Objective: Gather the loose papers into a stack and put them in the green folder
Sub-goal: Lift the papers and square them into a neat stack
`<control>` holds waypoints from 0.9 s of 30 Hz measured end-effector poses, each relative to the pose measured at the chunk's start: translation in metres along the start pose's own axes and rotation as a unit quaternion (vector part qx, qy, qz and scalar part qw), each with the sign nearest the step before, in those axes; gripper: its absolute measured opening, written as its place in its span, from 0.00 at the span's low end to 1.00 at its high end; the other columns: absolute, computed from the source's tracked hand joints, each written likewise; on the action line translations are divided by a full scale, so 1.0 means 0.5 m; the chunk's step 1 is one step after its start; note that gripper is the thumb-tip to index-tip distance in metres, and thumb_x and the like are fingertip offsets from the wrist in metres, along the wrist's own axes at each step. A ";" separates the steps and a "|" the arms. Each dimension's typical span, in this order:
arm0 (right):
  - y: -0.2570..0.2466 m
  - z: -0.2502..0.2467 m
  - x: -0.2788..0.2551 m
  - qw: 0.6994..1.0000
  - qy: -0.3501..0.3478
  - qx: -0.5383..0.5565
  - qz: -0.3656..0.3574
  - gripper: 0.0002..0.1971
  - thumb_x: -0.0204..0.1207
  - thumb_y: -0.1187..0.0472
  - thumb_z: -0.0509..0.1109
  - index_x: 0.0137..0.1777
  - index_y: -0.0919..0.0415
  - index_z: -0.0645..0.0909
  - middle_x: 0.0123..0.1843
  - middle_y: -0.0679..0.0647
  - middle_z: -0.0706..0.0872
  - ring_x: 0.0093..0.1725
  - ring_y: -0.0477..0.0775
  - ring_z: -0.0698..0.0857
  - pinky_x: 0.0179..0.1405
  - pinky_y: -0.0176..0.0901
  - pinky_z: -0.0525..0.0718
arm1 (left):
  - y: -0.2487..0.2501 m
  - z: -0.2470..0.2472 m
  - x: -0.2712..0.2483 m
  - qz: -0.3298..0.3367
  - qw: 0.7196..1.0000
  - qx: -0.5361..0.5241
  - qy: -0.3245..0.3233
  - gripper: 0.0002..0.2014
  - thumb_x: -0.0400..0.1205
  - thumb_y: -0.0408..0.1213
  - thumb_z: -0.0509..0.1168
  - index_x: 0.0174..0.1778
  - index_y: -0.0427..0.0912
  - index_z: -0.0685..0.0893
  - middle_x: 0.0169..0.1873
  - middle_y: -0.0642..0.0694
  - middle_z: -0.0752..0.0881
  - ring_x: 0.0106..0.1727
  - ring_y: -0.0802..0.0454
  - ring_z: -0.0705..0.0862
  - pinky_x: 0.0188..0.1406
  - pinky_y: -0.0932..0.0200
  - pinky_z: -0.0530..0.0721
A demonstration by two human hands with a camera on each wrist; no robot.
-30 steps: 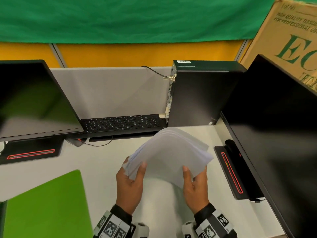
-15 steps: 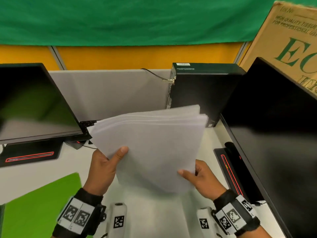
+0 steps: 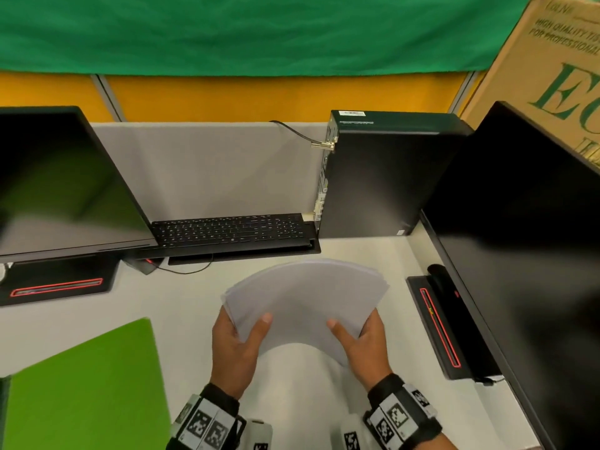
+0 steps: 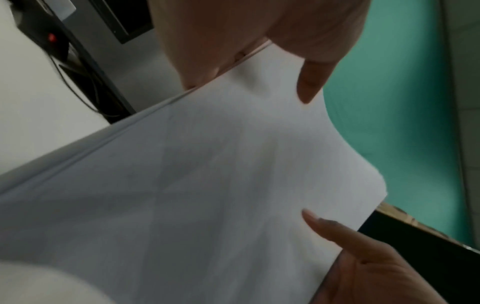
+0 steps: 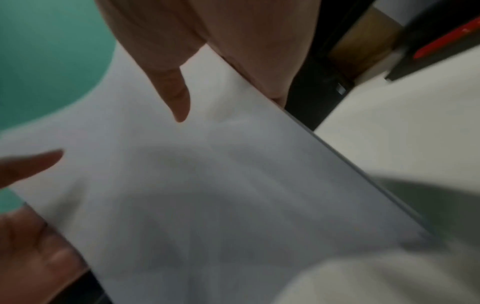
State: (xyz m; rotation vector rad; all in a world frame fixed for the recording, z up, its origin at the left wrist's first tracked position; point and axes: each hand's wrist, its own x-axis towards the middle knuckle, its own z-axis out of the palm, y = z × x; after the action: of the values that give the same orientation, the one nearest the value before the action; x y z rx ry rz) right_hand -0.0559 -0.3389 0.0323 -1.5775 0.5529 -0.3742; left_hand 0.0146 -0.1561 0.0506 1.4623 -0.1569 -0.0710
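Note:
A stack of white papers is held above the middle of the desk, bowed upward. My left hand grips its left edge, thumb on top and fingers underneath. My right hand grips the right edge the same way. In the left wrist view the papers fill the frame, with my left hand at the top. The right wrist view shows the papers under my right hand. The green folder lies closed at the desk's front left.
A black keyboard sits behind the papers, a computer tower at the back right. Dark monitors stand at the left and right, their stands on the white desk. A cardboard box is top right.
The papers were raised and held nearly upright half a second ago; now both hands have brought them back down low over the desk, bowed between them.

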 end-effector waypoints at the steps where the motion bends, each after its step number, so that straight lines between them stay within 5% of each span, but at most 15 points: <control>1: -0.015 -0.007 0.008 1.000 -0.007 0.004 -0.025 0.27 0.68 0.74 0.77 0.62 0.50 0.77 0.57 0.48 0.87 0.56 0.42 0.87 0.54 0.35 0.87 | 0.011 -0.005 0.004 0.017 1.000 -0.012 -0.008 0.19 0.71 0.40 0.71 0.59 0.52 0.79 0.49 0.53 0.89 0.53 0.60 0.87 0.47 0.72 0.85; 6: -0.079 -0.034 0.037 0.992 -0.032 0.008 -0.122 0.24 0.61 0.73 0.81 0.52 0.55 0.76 0.46 0.40 0.85 0.46 0.39 0.86 0.42 0.29 0.85 | 0.057 -0.015 0.029 0.120 0.991 -0.007 -0.058 0.16 0.69 0.42 0.64 0.53 0.49 0.79 0.46 0.55 0.86 0.49 0.55 0.84 0.49 0.67 0.82; 9: -0.087 -0.041 0.047 0.989 -0.051 -0.002 -0.138 0.20 0.60 0.69 0.80 0.46 0.57 0.74 0.41 0.39 0.80 0.42 0.41 0.81 0.39 0.30 0.83 | 0.066 -0.019 0.041 0.135 0.988 -0.032 -0.073 0.15 0.68 0.42 0.63 0.50 0.44 0.78 0.43 0.47 0.84 0.46 0.50 0.83 0.46 0.65 0.81; 12: -0.076 -0.041 0.048 0.992 -0.048 0.010 -0.117 0.21 0.63 0.75 0.80 0.47 0.56 0.74 0.41 0.40 0.82 0.41 0.39 0.83 0.38 0.29 0.84 | 0.053 -0.022 0.045 0.123 0.990 -0.041 -0.060 0.15 0.67 0.42 0.63 0.49 0.43 0.77 0.42 0.51 0.84 0.45 0.54 0.82 0.45 0.68 0.81; 19: -0.051 -0.019 0.035 0.997 -0.046 0.009 -0.061 0.20 0.70 0.76 0.74 0.53 0.53 0.77 0.49 0.54 0.87 0.48 0.41 0.88 0.44 0.33 0.86 | 0.013 -0.022 0.032 0.073 0.997 0.025 -0.018 0.16 0.65 0.45 0.70 0.47 0.47 0.81 0.41 0.62 0.88 0.44 0.65 0.86 0.41 0.76 0.82; 24: -0.054 -0.012 0.026 0.998 -0.029 0.034 -0.054 0.16 0.77 0.73 0.67 0.62 0.59 0.75 0.55 0.54 0.87 0.54 0.43 0.88 0.50 0.32 0.87 | 0.023 -0.008 0.037 0.050 0.998 0.037 0.013 0.13 0.76 0.30 0.71 0.50 0.52 0.81 0.43 0.53 0.88 0.44 0.68 0.87 0.39 0.76 0.84; 27: -0.044 -0.010 0.023 0.998 -0.024 0.034 -0.041 0.21 0.77 0.71 0.68 0.69 0.62 0.71 0.60 0.58 0.85 0.57 0.45 0.86 0.58 0.39 0.88 | 0.021 -0.007 0.031 0.034 0.999 0.033 0.001 0.14 0.71 0.43 0.73 0.51 0.56 0.80 0.43 0.60 0.89 0.47 0.67 0.87 0.40 0.74 0.84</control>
State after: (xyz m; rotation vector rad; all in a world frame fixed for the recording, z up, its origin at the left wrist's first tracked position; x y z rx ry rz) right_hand -0.0463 -0.3490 0.0536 -1.5425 0.4359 -0.4124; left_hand 0.0302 -0.1540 0.0618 1.5222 -0.2093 -0.0089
